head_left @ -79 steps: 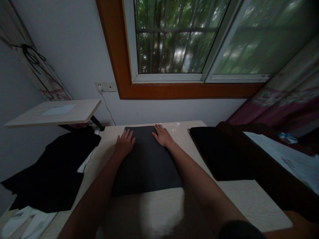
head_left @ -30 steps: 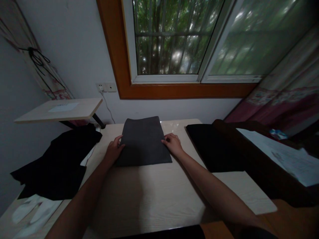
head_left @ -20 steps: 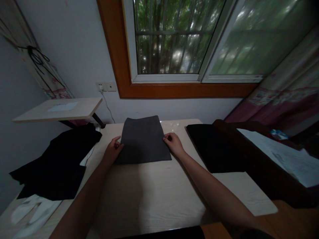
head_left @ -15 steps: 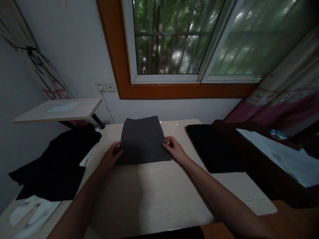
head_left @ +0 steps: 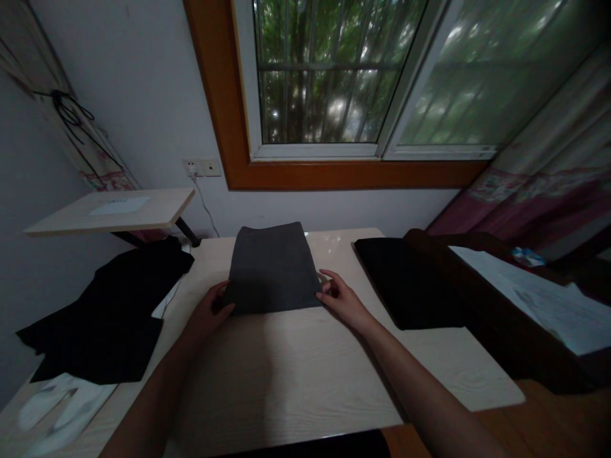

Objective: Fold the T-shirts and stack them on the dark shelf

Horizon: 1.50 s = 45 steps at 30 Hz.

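A dark grey piece of cloth, roughly square, lies on the pale wood-grain table in front of me. Its far edge is slightly wavy. My left hand grips the near left corner, thumb on top and fingers curled at the side edge. At the near right corner, my right hand pinches the cloth between thumb and fingers. The fingertips under the cloth are hidden.
A heap of black cloth lies at left, with white material beside it. Behind stands a small raised shelf holding a paper. To the right are a black stack of cloth and a brown surface with a white sheet.
Both hands have slid toward me along the side edges of the grey cloth, down to its near corners. The cloth itself has hardly moved.
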Motion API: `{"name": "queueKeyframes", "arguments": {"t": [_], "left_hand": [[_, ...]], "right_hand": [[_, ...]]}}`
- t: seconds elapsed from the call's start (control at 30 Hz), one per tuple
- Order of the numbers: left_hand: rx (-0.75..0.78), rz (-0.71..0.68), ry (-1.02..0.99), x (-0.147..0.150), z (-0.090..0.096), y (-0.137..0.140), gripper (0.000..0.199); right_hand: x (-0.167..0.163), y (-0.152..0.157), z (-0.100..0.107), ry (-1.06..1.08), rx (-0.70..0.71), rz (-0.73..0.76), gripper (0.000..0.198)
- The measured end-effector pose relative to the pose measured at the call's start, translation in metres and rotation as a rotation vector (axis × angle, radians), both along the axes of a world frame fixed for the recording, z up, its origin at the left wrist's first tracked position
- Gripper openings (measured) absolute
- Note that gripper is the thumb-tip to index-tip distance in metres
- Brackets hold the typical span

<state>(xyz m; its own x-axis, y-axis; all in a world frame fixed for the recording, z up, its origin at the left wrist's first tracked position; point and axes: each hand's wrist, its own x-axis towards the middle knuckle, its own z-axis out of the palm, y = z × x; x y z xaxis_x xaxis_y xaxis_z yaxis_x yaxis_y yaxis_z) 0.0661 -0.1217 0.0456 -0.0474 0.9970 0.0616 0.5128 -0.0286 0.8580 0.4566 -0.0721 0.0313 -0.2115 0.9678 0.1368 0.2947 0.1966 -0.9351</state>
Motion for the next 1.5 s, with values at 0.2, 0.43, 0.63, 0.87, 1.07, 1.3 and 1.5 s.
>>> {"name": "queueKeyframes", "arguments": {"t": [0.2,0.43,0.63,0.87,1.07,1.3,1.5], "left_hand": [[-0.067,-0.063,-0.079,-0.001,0.001,-0.002,0.076],[-0.059,-0.008,-0.084,-0.003,0.007,-0.003,0.067],[-0.099,0.005,0.097,-0.008,0.017,-0.009,0.048],[-0.246,-0.143,0.140,-0.018,0.022,-0.012,0.027],[-0.294,-0.293,0.101,-0.024,0.025,-0.017,0.031],[-0.286,-0.380,0.043,-0.030,0.022,-0.019,0.041],[-0.032,-0.200,0.048,-0.022,0.030,-0.016,0.039]], "right_hand": [[0.002,-0.005,0.008,0.030,-0.055,0.123,0.069],[0.014,-0.001,0.013,0.167,-0.088,0.107,0.053],[0.029,0.005,0.010,0.043,-0.166,0.161,0.039],[0.042,0.009,0.012,-0.019,-0.137,0.379,0.032],[0.049,0.005,0.022,-0.104,-0.336,0.487,0.033],[0.064,-0.001,0.029,-0.112,-0.445,0.531,0.033],[0.053,-0.006,0.035,-0.024,-0.394,0.339,0.045]]}}
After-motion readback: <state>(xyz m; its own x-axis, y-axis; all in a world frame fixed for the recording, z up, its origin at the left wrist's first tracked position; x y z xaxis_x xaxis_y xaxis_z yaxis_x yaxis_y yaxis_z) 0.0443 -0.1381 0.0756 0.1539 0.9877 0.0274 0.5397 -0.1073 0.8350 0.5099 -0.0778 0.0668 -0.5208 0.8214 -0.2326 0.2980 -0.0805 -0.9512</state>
